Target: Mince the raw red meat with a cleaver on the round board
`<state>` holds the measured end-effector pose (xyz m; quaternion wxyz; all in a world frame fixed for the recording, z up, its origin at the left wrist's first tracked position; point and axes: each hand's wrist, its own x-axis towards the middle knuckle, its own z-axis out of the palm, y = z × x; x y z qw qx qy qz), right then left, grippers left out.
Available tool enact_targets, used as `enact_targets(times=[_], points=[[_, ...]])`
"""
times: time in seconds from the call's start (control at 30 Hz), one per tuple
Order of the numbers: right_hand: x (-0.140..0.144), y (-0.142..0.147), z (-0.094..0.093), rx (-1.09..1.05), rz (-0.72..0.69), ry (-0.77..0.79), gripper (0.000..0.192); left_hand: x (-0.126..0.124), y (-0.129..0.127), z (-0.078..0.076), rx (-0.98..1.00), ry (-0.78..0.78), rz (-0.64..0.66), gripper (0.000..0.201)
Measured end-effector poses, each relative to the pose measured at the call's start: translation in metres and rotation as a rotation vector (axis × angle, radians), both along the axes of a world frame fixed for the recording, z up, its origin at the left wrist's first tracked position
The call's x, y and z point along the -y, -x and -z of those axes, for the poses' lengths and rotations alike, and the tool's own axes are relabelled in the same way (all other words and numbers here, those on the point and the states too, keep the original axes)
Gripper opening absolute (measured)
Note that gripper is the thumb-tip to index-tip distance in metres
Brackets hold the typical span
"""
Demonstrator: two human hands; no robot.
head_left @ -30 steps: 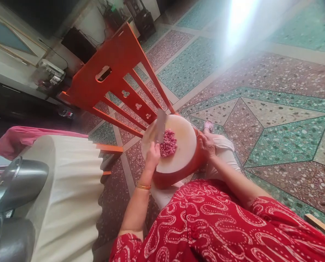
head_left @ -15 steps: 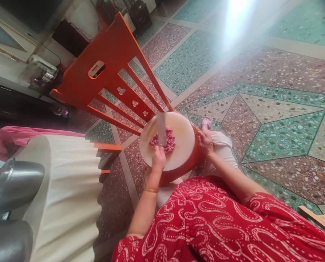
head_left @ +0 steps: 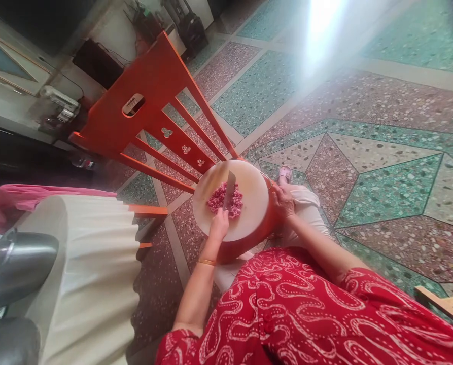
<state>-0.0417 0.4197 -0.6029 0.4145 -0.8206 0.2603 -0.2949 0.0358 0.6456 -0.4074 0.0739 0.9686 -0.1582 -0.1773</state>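
A round pale cutting board [head_left: 251, 190] rests on a thick orange-red base [head_left: 249, 241] in front of my knees. A small heap of pink minced meat [head_left: 215, 201] lies on the board's left half. My left hand [head_left: 219, 224] grips the handle of a cleaver-like knife [head_left: 230, 188], whose blade lies in the right side of the heap. My right hand [head_left: 283, 201] is closed over the board's right rim, above my knee. My red patterned dress fills the bottom of the view.
An orange wooden chair [head_left: 150, 96] stands right behind the board, its slats touching the far rim. A table with a cream cloth [head_left: 93, 274] and steel pots [head_left: 16, 268] is at the left. My slippered foot [head_left: 285, 173] is beside the board. Terrazzo floor spreads right.
The knife went from the heap's left edge onto the meat and now lies a little further right. The heap has spread leftward. My right hand stayed on the rim.
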Motion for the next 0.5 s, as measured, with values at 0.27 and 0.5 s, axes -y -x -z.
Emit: enact_targets(times=[0.27, 0.5], points=[[-0.001, 0.001, 0.001, 0.002, 0.020, 0.026, 0.033, -0.003, 0.004, -0.007, 0.080, 0.016, -0.078, 0.028], [0.000, 0.000, 0.000, 0.000, 0.024, 0.041, 0.033, -0.006, -0.012, -0.018, 0.220, 0.177, -0.076, 0.036]])
